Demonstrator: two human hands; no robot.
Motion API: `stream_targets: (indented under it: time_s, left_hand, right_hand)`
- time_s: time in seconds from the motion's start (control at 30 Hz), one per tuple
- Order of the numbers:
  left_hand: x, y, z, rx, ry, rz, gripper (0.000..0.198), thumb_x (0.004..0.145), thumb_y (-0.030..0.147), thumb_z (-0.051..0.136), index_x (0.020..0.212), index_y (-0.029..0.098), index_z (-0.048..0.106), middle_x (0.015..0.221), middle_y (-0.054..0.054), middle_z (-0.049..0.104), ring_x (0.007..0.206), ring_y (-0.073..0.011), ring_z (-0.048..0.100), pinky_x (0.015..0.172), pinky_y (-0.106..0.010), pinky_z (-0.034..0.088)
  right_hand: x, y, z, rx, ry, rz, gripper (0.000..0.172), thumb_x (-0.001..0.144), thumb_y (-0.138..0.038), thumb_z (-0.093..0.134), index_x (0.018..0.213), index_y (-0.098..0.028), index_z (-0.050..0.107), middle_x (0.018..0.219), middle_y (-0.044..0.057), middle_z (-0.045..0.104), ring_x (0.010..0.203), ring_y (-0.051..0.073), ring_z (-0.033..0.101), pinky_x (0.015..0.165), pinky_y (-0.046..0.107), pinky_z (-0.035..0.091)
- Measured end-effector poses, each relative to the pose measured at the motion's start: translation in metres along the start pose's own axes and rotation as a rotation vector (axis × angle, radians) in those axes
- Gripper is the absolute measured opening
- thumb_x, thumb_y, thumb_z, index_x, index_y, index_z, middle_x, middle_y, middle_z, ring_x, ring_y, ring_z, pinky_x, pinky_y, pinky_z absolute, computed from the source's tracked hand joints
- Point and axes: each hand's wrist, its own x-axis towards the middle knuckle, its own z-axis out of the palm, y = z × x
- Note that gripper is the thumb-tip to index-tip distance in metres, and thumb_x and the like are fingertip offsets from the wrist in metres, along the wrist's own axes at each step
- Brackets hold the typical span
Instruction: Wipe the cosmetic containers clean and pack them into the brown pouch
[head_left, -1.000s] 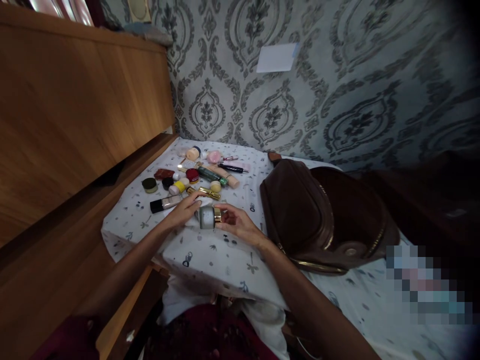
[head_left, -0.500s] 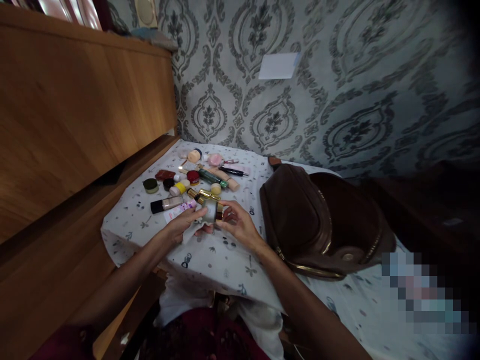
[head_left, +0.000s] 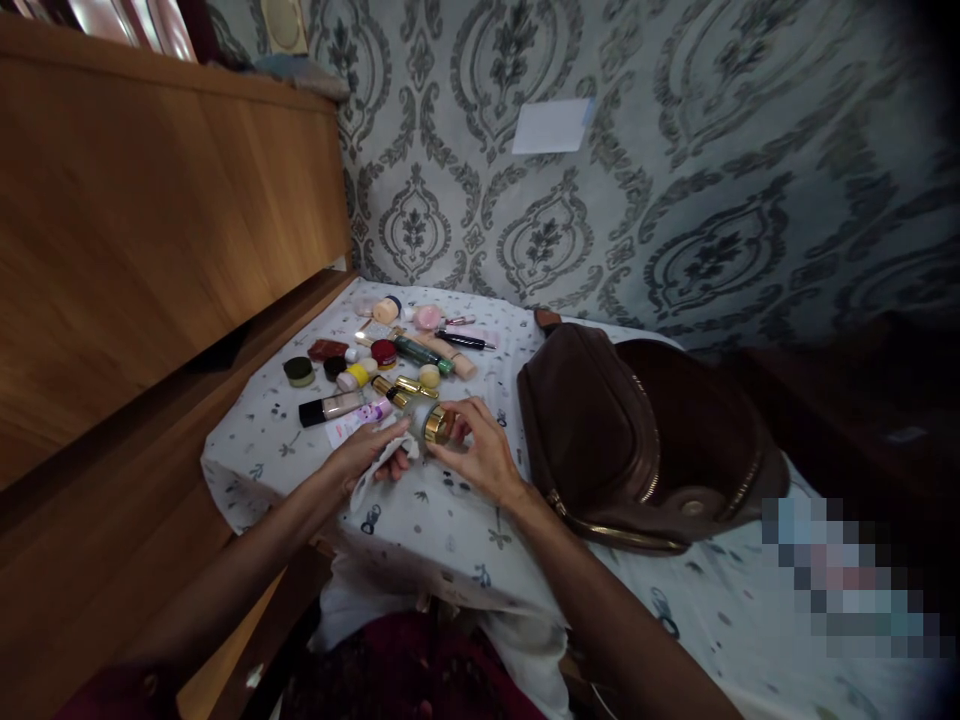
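My right hand [head_left: 480,450] is closed on the gold cap end of a frosted glass jar [head_left: 421,418], which is tilted in front of the cosmetics. My left hand [head_left: 371,455] grips a white cloth or wipe [head_left: 384,468], bunched under the thumb close to the jar's left side. Just beyond the hands lie gold lipstick tubes [head_left: 416,387] and a small pale yellow pot [head_left: 429,376]. Left of them are a white and purple squeeze tube [head_left: 360,420] and a foundation bottle with a black cap [head_left: 330,408].
A brown leather bag [head_left: 600,440] stands to the right on the patterned sheet [head_left: 450,540]. Farther back lie a green tube [head_left: 424,354], a red-lidded jar [head_left: 383,353] and a black pen-shaped item [head_left: 463,341]. A wooden cabinet [head_left: 172,190] borders the left side.
My left hand has drawn the cloth back from the jar, toward the lower left. The jar now rests in my right hand, its gold cap more exposed.
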Motion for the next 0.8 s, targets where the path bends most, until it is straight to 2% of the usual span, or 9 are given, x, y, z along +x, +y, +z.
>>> stream_targets:
  time_s: [0.13, 0.27, 0.33, 0.4, 0.47, 0.5, 0.57, 0.67, 0.8]
  left_hand:
    - [-0.001, -0.002, 0.005, 0.021, 0.146, 0.159, 0.05, 0.072, 0.065, 0.069, 0.064, 0.017, 0.054, 0.044, 0.005, 0.05, 0.033, -0.0064, 0.041, 0.033, -0.018, 0.021]
    - [0.004, -0.005, 0.006, 0.022, 0.24, 0.281, 0.051, 0.071, 0.067, 0.068, 0.071, 0.019, 0.053, 0.047, 0.007, 0.046, 0.037, -0.0065, 0.039, 0.036, -0.019, 0.023]
    - [0.007, -0.006, 0.005, 0.016, 0.275, 0.293, 0.051, 0.074, 0.068, 0.065, 0.08, 0.018, 0.057, 0.051, 0.008, 0.047, 0.039, -0.0071, 0.039, 0.039, -0.02, 0.026]
    - [0.008, -0.008, 0.004, 0.051, 0.32, 0.335, 0.051, 0.079, 0.067, 0.06, 0.092, 0.018, 0.061, 0.06, 0.005, 0.054, 0.048, -0.0103, 0.048, 0.046, -0.022, 0.037]
    - [0.007, -0.008, 0.005, 0.163, 0.35, 0.413, 0.05, 0.087, 0.063, 0.053, 0.106, 0.017, 0.062, 0.081, -0.002, 0.066, 0.074, -0.0176, 0.062, 0.066, -0.027, 0.049]
    - [0.005, -0.008, 0.006, 0.236, 0.346, 0.462, 0.049, 0.091, 0.059, 0.049, 0.113, 0.017, 0.061, 0.095, -0.006, 0.068, 0.092, -0.0214, 0.063, 0.079, -0.031, 0.05]
    - [0.003, -0.008, 0.008, 0.401, 0.29, 0.587, 0.046, 0.096, 0.051, 0.043, 0.123, 0.017, 0.056, 0.118, -0.01, 0.064, 0.116, -0.0254, 0.056, 0.099, -0.037, 0.044]
    - [0.0, -0.012, 0.011, 0.679, 0.212, 0.74, 0.04, 0.097, 0.042, 0.042, 0.125, 0.015, 0.053, 0.125, -0.013, 0.06, 0.121, -0.0271, 0.053, 0.107, -0.043, 0.04]
    - [0.005, -0.027, 0.009, 0.985, 0.276, 0.834, 0.042, 0.095, 0.032, 0.042, 0.131, 0.011, 0.048, 0.139, -0.021, 0.051, 0.133, -0.0316, 0.047, 0.11, -0.048, 0.039]
  right_hand:
    - [0.002, 0.0, -0.002, 0.135, -0.001, 0.133, 0.041, 0.068, -0.026, 0.076, 0.106, -0.023, 0.061, 0.087, 0.001, 0.056, 0.062, 0.014, 0.053, 0.064, 0.032, 0.05]
    - [0.001, -0.003, 0.001, 0.389, -0.133, 0.249, 0.041, 0.069, -0.033, 0.077, 0.105, -0.022, 0.061, 0.086, 0.0, 0.059, 0.064, 0.013, 0.052, 0.062, 0.029, 0.046]
    - [0.001, -0.005, 0.002, 0.504, -0.213, 0.3, 0.044, 0.069, -0.036, 0.078, 0.106, -0.021, 0.061, 0.085, 0.0, 0.059, 0.065, 0.012, 0.052, 0.063, 0.028, 0.045]
    - [0.001, -0.006, 0.004, 0.588, -0.234, 0.362, 0.046, 0.067, -0.037, 0.08, 0.106, -0.021, 0.061, 0.083, -0.001, 0.059, 0.066, 0.012, 0.052, 0.063, 0.027, 0.044]
    - [0.002, -0.003, 0.005, 0.647, -0.186, 0.428, 0.05, 0.063, -0.039, 0.082, 0.104, -0.021, 0.06, 0.083, -0.001, 0.059, 0.066, 0.012, 0.052, 0.063, 0.027, 0.043]
    - [0.003, -0.001, 0.006, 0.666, -0.153, 0.456, 0.051, 0.062, -0.04, 0.083, 0.103, -0.021, 0.06, 0.083, -0.001, 0.059, 0.067, 0.013, 0.053, 0.062, 0.027, 0.044]
    - [0.005, 0.003, 0.006, 0.684, -0.097, 0.496, 0.051, 0.061, -0.042, 0.083, 0.102, -0.022, 0.06, 0.083, -0.001, 0.06, 0.068, 0.013, 0.055, 0.062, 0.027, 0.045]
    - [0.006, 0.01, 0.006, 0.702, -0.044, 0.544, 0.048, 0.063, -0.047, 0.081, 0.098, -0.022, 0.06, 0.076, -0.002, 0.058, 0.061, 0.013, 0.053, 0.057, 0.027, 0.045]
    - [0.007, 0.016, 0.006, 0.826, 0.015, 0.678, 0.044, 0.067, -0.058, 0.074, 0.083, -0.021, 0.056, 0.063, -0.004, 0.055, 0.047, 0.011, 0.049, 0.044, 0.025, 0.038]
